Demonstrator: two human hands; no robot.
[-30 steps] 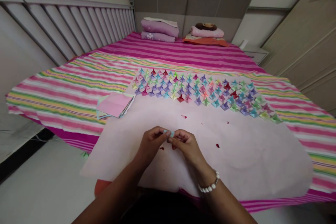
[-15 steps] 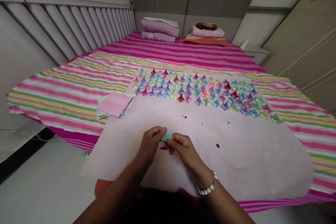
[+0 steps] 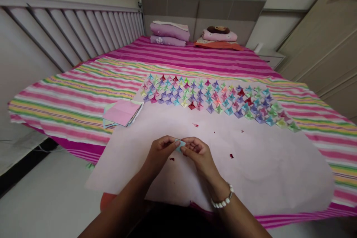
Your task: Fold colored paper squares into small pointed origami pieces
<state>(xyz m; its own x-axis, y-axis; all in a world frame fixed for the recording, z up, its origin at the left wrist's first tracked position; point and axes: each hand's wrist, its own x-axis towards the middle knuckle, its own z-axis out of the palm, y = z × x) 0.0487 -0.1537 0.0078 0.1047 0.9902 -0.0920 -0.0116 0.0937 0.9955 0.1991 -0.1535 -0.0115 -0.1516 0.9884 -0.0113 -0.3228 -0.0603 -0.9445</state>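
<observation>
A small light-blue folded paper (image 3: 180, 145) is pinched between my two hands, over the pale pink sheet (image 3: 134, 171). My left hand (image 3: 162, 151) grips its left side with thumb and fingers closed. On the right side, my right hand (image 3: 197, 151) holds it between thumb and curled fingers; a white bead bracelet (image 3: 223, 201) is on that wrist. Parts of the paper are hidden behind my fingers. Beyond my hands, rows of small folded paper pieces (image 3: 200, 95) in many colours cover the far part of the sheet.
A stack of coloured paper squares (image 3: 121, 112), pink on top, lies at the sheet's left edge. Dark red scraps (image 3: 231, 156) and a small red item (image 3: 195, 125) lie on the sheet. Striped bedding (image 3: 69, 96) surrounds it; folded bedding (image 3: 169, 33) sits by the headboard.
My right hand has shifted slightly up and right, its fingers now along the paper's top edge. The blue paper has turned a little and shows less of its face.
</observation>
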